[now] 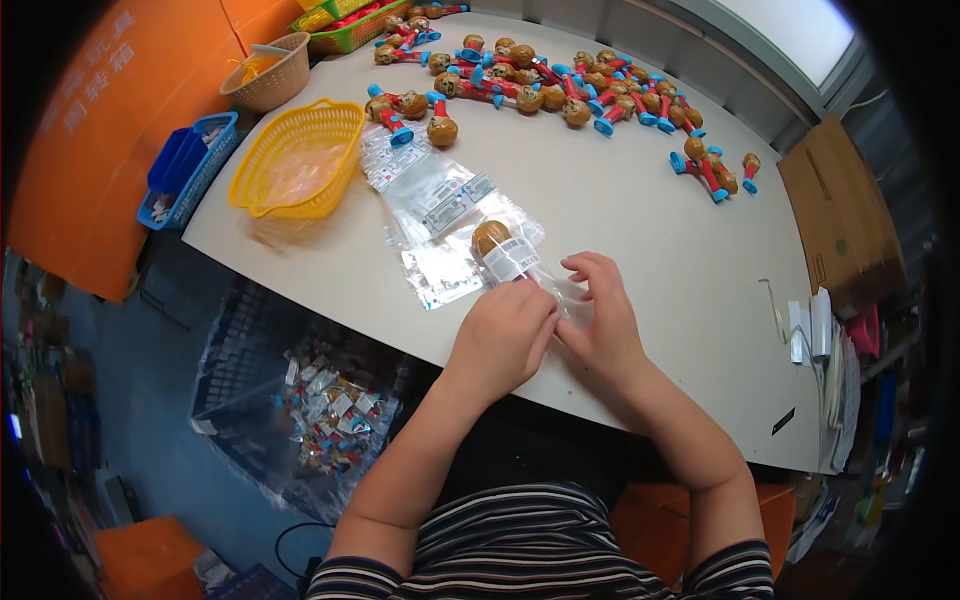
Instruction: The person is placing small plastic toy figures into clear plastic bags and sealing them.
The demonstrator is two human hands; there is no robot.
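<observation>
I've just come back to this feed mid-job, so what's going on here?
Someone's left hand is closed on the near end of a clear bag with a brown-headed toy in it. The right hand is close beside, fingers spread. Flat clear packets lie just beyond on the table, and loose toys are scattered along its far side. Below, a blue crate holds many more toys.
</observation>
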